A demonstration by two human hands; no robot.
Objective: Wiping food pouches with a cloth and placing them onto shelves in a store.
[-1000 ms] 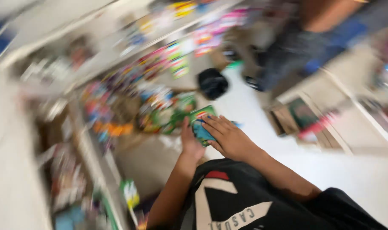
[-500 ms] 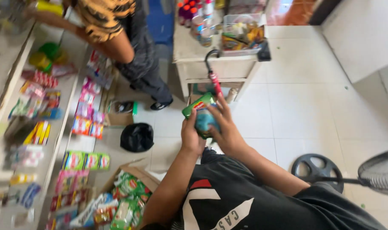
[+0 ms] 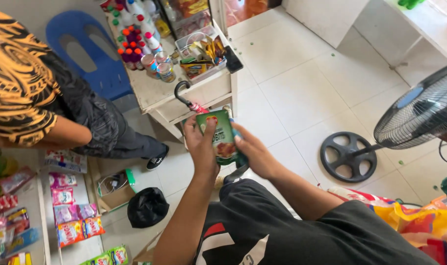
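Packet [image 3: 219,135] sits at frame centre, between the left hand [image 3: 200,145] at its 9 o'clock and the right hand [image 3: 255,156] at its 4 o'clock. Table [image 3: 150,93] stands at 12 o'clock from the packet, bottles [image 3: 132,37] and tray [image 3: 204,51] on it, umbrella handle [image 3: 181,93] hanging on its front edge. Chair [image 3: 93,54] lies at 10 o'clock, behind another person [image 3: 47,103]. Fan [image 3: 419,118] stands at 3 o'clock. Bag [image 3: 147,206] lies on the floor at 8 o'clock, a box [image 3: 113,189] just beside it.

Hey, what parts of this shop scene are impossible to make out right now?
- Head view: the green packet is partly covered by the left hand and right hand.
- The standing fan is cut off by the right edge.
- The shelf sachets are too small to identify.
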